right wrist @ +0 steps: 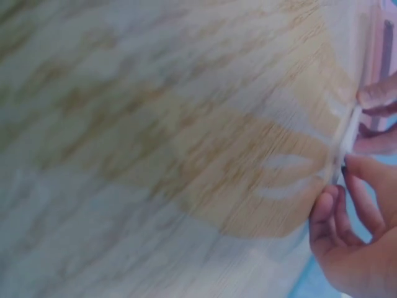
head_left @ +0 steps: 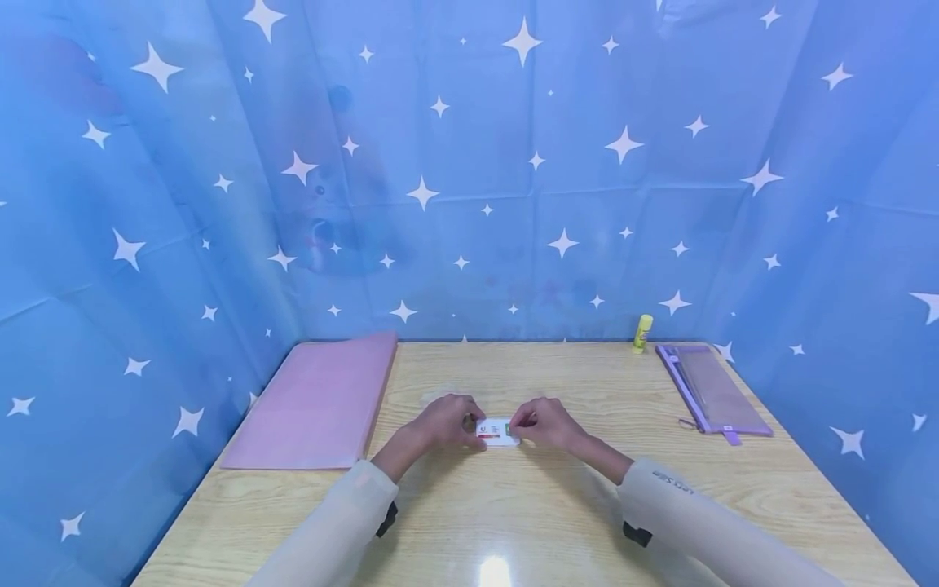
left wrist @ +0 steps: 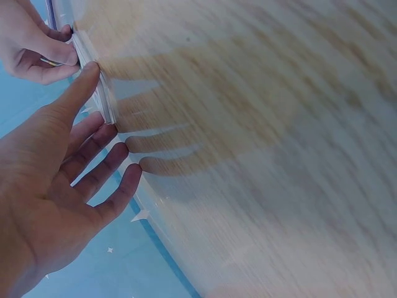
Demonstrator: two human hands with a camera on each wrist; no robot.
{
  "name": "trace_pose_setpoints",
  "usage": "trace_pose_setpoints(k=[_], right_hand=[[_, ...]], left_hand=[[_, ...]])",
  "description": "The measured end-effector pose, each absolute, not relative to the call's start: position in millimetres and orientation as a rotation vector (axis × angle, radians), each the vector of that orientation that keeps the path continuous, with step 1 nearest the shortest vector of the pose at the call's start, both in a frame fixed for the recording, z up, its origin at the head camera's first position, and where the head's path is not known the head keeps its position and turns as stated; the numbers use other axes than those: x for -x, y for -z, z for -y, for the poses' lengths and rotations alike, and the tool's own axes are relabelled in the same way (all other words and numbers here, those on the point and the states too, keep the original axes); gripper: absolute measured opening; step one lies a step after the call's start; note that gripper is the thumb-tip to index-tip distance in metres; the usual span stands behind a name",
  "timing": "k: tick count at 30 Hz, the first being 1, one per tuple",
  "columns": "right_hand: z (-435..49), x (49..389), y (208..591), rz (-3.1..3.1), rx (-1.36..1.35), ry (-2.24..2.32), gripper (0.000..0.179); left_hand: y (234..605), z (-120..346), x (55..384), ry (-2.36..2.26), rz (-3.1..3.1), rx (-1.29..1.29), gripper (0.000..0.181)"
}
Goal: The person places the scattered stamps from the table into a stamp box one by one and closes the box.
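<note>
A small white printed pack point(head_left: 497, 432) with a red strip and a green patch lies near the middle of the table. Its edge looks layered in the left wrist view. My left hand point(head_left: 449, 421) holds the left end between thumb and index finger, the other fingers spread beside it point(left wrist: 74, 155). At the right end, beside the green patch, the thumb and fingertips of my right hand point(head_left: 548, 422) pinch the pack. Those fingertips hide that end in the head view. In the right wrist view, both hands meet at the pack's thin edge point(right wrist: 348, 139).
A large pink folder point(head_left: 315, 403) lies on the left of the wooden table point(head_left: 469, 505). Back right, a yellow glue stick point(head_left: 642, 333) stands upright beside a purple zip pencil case point(head_left: 722, 391). Blue star-printed curtains point(head_left: 499, 163) surround the table's back and sides.
</note>
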State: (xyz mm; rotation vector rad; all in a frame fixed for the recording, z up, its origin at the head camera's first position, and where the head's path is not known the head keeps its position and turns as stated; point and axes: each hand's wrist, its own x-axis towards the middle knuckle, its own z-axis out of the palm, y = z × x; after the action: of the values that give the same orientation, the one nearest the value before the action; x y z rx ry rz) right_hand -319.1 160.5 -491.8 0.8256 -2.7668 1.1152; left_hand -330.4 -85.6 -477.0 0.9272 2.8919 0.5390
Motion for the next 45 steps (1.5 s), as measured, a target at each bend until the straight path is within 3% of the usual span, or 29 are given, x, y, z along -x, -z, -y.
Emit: trace_pose_setpoints(k=[45], right_hand=[[-164.3, 315.3, 487.0, 2.769, -0.912, -1.166, 0.004]], left_hand=[[475.3, 84.8, 328.6, -0.54, -2.885, -0.918, 0.049]])
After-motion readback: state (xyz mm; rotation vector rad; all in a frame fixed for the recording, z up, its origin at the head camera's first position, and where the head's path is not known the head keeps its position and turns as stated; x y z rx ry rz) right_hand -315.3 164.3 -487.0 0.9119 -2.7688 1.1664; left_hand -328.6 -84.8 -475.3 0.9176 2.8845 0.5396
